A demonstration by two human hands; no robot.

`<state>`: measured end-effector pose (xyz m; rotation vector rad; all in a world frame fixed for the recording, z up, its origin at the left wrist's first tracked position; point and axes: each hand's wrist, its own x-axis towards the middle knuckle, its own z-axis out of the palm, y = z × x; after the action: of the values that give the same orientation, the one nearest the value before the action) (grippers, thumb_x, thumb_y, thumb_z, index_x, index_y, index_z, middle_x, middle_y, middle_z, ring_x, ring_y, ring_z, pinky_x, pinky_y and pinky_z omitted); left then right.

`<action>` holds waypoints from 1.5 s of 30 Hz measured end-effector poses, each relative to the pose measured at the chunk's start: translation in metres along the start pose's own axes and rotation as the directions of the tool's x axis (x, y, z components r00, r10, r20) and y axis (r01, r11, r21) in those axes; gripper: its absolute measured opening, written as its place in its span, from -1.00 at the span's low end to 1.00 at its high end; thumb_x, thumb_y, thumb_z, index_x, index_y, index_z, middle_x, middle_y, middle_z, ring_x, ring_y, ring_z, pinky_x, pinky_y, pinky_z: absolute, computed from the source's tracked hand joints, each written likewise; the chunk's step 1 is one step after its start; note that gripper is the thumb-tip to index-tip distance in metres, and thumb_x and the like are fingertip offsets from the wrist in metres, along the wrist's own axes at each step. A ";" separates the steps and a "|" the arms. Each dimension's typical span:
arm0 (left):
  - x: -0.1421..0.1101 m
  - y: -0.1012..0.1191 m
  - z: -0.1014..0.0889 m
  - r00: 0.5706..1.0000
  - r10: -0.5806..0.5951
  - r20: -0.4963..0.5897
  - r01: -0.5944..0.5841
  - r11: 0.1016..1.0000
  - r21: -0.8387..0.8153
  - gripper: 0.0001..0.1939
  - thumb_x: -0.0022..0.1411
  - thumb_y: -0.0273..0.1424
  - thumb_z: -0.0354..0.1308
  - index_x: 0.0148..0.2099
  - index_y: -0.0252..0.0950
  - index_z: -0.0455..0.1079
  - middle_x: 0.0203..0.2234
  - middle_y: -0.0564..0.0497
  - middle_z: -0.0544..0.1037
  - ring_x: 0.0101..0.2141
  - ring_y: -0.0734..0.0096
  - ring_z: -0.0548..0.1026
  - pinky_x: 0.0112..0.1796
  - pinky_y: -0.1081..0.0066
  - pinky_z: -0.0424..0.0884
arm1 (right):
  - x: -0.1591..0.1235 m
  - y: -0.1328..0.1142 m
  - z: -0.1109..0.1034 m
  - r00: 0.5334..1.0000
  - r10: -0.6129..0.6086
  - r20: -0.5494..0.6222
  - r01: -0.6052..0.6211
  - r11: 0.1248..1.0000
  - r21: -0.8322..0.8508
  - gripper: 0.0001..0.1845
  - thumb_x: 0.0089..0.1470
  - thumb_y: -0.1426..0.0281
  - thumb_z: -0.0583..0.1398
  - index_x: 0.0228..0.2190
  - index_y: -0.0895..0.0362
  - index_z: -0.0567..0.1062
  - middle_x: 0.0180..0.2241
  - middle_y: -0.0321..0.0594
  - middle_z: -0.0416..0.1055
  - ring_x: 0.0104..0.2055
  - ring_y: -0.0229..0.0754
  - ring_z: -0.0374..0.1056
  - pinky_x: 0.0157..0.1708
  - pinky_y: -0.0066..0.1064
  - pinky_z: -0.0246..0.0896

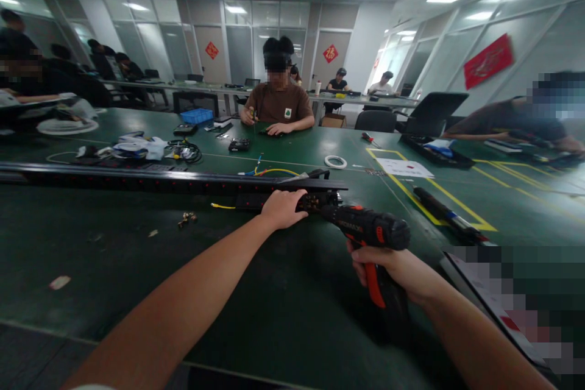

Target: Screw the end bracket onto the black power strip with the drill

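Observation:
My right hand (384,262) is wrapped around the grip of a black and orange cordless drill (365,225). Its nose points left at the end of a short dark part with brass-coloured terminals (315,202); whether the tip touches it I cannot tell. Over that part lies my left hand (284,207), fingers closed on its body. Behind it runs a long black metal rail (183,181) across the table. A yellow wire (223,206) sticks out to the left of the part. Several small brass screws (186,218) lie in a loose pile to the left.
A roll of white tape (335,162), a paper sheet (404,168) and a black bar-shaped tool (450,216) lie to the right. Cables and white packaging (139,146) sit beyond the rail. A co-worker (278,103) sits opposite; another person (512,122) leans over the table at right.

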<state>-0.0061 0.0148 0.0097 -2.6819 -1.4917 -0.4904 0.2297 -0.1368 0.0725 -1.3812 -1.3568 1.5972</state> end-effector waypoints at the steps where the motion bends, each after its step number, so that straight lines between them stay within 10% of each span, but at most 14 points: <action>1: 0.000 0.000 0.000 1.000 0.001 -0.001 -0.001 1.000 0.000 -0.35 0.30 -0.01 0.20 0.32 -0.16 0.26 0.03 -0.13 0.60 0.02 -0.01 0.55 0.06 0.11 0.36 | 0.000 -0.001 0.000 1.000 -0.001 0.004 0.001 1.000 -0.002 -0.76 -0.11 0.27 0.34 -0.40 0.12 0.49 -0.60 -0.33 0.43 -0.55 -0.20 0.35 -0.48 -0.37 0.28; 45: 0.000 0.000 0.000 1.000 0.008 -0.019 -0.008 1.000 0.000 -0.38 0.29 -0.01 0.22 0.29 -0.17 0.29 0.01 -0.12 0.61 -0.01 -0.02 0.57 0.02 0.11 0.38 | -0.001 0.000 0.001 1.000 -0.015 0.009 0.015 1.000 0.006 -0.80 -0.08 0.31 0.30 -0.38 0.13 0.49 -0.62 -0.33 0.44 -0.55 -0.21 0.35 -0.46 -0.37 0.29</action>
<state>-0.0064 0.0147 0.0099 -2.6744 -1.4761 -0.5137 0.2294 -0.1379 0.0724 -1.3591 -1.3639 1.5979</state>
